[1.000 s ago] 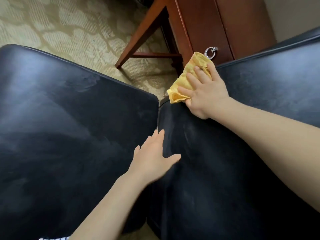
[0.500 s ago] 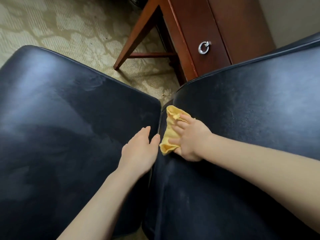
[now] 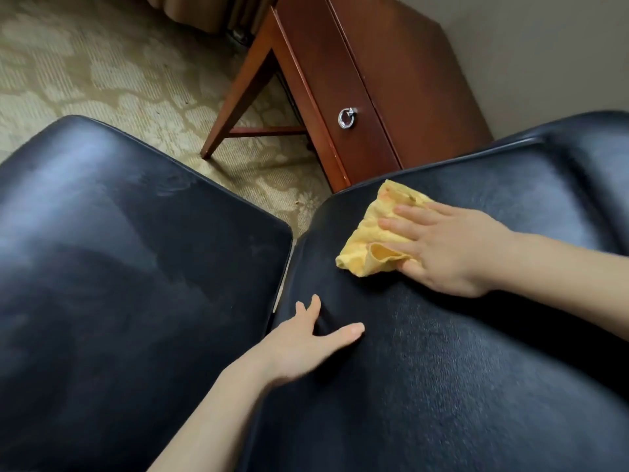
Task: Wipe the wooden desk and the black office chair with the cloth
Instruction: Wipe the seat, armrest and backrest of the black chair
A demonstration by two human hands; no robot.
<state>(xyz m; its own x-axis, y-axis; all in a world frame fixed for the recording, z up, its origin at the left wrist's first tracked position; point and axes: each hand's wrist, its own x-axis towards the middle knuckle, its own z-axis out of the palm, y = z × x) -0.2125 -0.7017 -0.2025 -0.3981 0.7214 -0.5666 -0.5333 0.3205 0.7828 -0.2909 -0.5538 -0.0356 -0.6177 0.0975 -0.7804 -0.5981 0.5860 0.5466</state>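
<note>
a person's left hand (image 3: 306, 345) rests with fingers spread on the black office chair (image 3: 442, 369), while the right hand (image 3: 446, 247) presses a crumpled yellow cloth (image 3: 371, 240) flat against its upper cushion, near the wooden desk (image 3: 340, 80).

A carpet (image 3: 112, 80) covers the floor, olive-beige with a pale, blotchy floral pattern; a plain, light grey-beige wall (image 3: 544, 52) fills the upper right corner; at the top edge hangs the brown hem of a curtain (image 3: 190, 10), reaching the carpet; soft, even light falls from the upper left, leaving faint shadows on the carpet.
</note>
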